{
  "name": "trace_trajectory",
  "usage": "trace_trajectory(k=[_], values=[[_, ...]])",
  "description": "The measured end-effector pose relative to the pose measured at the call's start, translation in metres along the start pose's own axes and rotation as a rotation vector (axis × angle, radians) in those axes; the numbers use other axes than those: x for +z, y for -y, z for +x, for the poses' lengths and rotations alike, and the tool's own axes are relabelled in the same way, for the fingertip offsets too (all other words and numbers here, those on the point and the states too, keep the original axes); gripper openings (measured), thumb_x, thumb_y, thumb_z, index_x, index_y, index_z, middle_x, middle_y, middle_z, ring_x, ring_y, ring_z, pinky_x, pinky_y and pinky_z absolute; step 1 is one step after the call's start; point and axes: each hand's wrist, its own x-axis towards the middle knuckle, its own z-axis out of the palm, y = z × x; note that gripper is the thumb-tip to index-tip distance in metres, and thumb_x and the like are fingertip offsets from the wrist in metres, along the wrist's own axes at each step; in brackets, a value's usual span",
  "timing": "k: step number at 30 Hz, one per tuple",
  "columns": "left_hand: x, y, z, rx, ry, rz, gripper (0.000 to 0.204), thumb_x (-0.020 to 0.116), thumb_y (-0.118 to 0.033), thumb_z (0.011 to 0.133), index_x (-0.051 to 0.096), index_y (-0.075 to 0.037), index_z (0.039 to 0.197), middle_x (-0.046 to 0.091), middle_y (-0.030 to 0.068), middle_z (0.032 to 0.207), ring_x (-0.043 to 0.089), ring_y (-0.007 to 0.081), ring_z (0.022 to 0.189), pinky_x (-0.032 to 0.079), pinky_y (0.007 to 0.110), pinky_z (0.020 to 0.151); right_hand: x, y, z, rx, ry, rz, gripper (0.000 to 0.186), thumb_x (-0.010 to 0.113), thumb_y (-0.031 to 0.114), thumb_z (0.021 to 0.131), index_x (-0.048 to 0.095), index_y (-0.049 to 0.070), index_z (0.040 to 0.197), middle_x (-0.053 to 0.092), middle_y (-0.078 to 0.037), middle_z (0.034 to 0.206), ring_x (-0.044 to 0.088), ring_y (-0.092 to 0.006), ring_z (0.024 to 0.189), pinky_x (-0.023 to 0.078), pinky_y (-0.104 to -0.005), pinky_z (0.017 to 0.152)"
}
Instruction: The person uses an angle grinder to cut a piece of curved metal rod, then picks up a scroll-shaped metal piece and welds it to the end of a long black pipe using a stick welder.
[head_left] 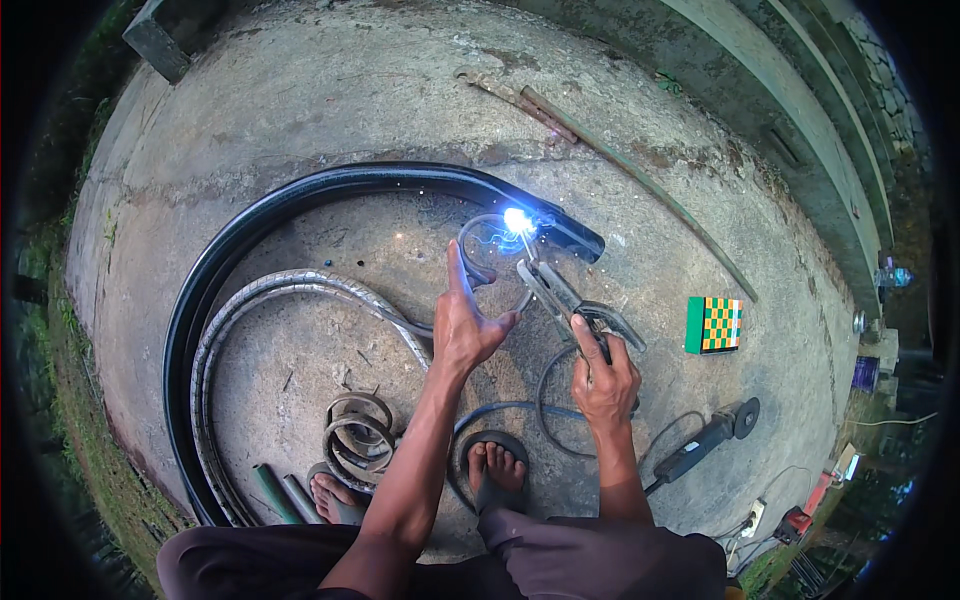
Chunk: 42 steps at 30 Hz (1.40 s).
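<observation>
My right hand (pixel 606 380) is closed round the handle of a welding electrode holder (pixel 548 290), whose jaws point up and left. From them a thin welding rod reaches a bright blue-white arc (pixel 518 221). The arc burns where a curved metal ring (pixel 468 233) meets the wide black curved metal tube (pixel 330 178), near that tube's right end. My left hand (pixel 466 330) grips the near-left side of the ring, index finger stretched along it and thumb out to the right; its other fingers are partly hidden. Glare hides the joint itself.
Inside the black curve lie a silvery bent tube (pixel 207 390) and several loose metal rings (pixel 357 432). To the right are an angle grinder (pixel 705 440), a green-and-orange checked box (pixel 714 325) and a long rod (pixel 660 200). Cables loop near my sandalled feet (pixel 497 468). Concrete steps (pixel 780 110) rise beyond.
</observation>
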Motion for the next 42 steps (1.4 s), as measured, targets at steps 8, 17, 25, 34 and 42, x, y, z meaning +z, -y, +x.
trace_trajectory(k=[8,17,25,34,42], values=[[-0.001,-0.003,0.001,-0.041,0.006,-0.013,0.129,0.088,-0.016,0.069,-0.002,0.0,0.16,0.068,0.0233,0.125,0.068,0.0431,0.112,0.051,0.043,0.103,0.0,-0.002,-0.003,0.021,0.05,-0.015,0.066,0.069,-0.003,0.081,0.066,0.03,0.138,0.064,-0.01,0.094,0.069,-0.0298,0.076,0.056,-0.0416,0.063],[0.0,-0.004,0.0,-0.017,-0.027,-0.01,0.13,0.09,-0.015,0.065,0.003,0.001,0.16,0.07,0.0239,0.121,0.067,0.04,0.117,0.05,0.043,0.105,-0.002,0.0,0.001,0.016,0.045,-0.009,0.068,0.068,-0.004,0.081,0.064,0.03,0.14,0.064,-0.01,0.094,0.069,-0.0308,0.077,0.056,-0.0425,0.064],[0.003,0.001,0.002,-0.022,-0.024,-0.04,0.133,0.093,-0.018,0.064,0.004,0.0,0.161,0.069,0.0256,0.121,0.065,0.0409,0.121,0.048,0.044,0.109,-0.001,0.0,0.003,0.011,0.05,-0.031,0.07,0.068,-0.005,0.079,0.064,0.03,0.14,0.062,-0.01,0.091,0.068,-0.031,0.076,0.056,-0.0427,0.064],[0.0,-0.004,0.001,-0.048,-0.014,-0.027,0.132,0.093,-0.014,0.065,0.003,0.0,0.161,0.067,0.029,0.125,0.065,0.0417,0.121,0.048,0.045,0.109,-0.001,-0.001,0.003,0.025,0.06,-0.024,0.072,0.068,-0.004,0.077,0.064,0.031,0.14,0.063,-0.01,0.093,0.069,-0.0314,0.078,0.057,-0.0424,0.065],[-0.002,-0.007,0.0,-0.106,0.009,0.004,0.131,0.091,-0.019,0.068,0.002,-0.004,0.162,0.067,0.028,0.127,0.065,0.0407,0.12,0.053,0.044,0.103,0.003,-0.004,0.0,0.021,0.045,-0.003,0.071,0.068,-0.004,0.079,0.063,0.031,0.141,0.064,-0.01,0.095,0.07,-0.0314,0.079,0.057,-0.0428,0.066]])
